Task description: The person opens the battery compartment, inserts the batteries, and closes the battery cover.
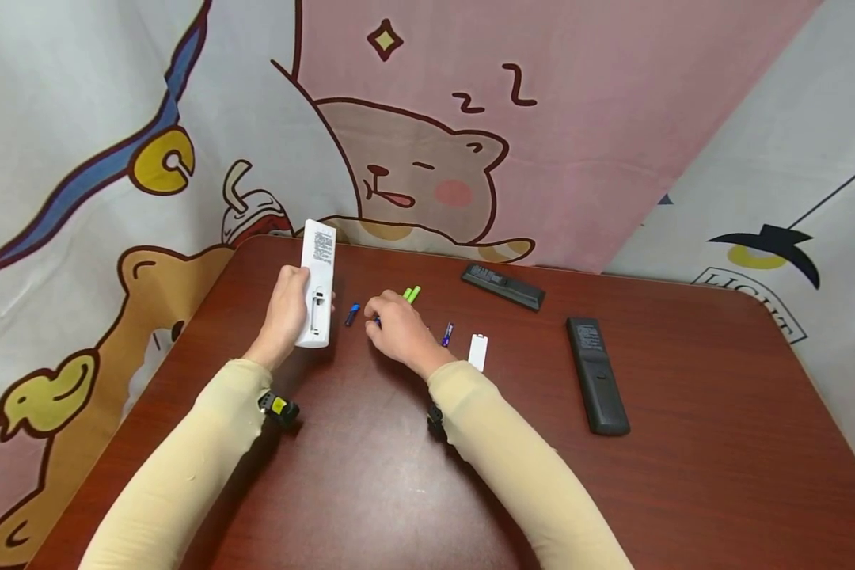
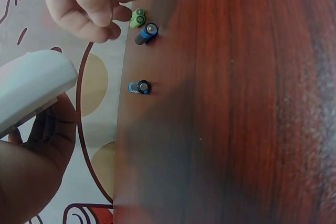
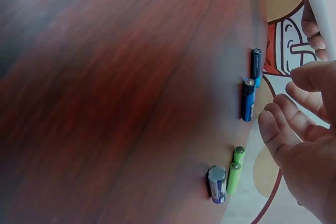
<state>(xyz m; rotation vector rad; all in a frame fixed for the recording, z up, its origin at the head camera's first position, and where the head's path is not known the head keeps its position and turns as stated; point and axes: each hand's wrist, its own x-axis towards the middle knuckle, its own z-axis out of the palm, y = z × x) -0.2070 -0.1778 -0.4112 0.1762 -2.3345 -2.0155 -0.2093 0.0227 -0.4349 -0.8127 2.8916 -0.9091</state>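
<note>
White remote (image 1: 320,273), 1 pc.: in L. grip (image 1: 283,313), raised over desk (image 1: 370,443); back faces head cam, long axis approx. fore-aft, label end pointing away from wearer. Cut off in both wrist views. L. grip wrapped round it, fingers mostly hidden behind. Batt. compartment (image 1: 317,313): uncovered, interior detail too small to read. R. grip (image 1: 402,328): fingers loosely spread, holding nothing; hides most of 1 blue batt. (image 1: 377,321), part of green pr. (image 1: 412,294). White cover (image 1: 477,350): near end at R. sleeve (image 1: 502,427).
</note>
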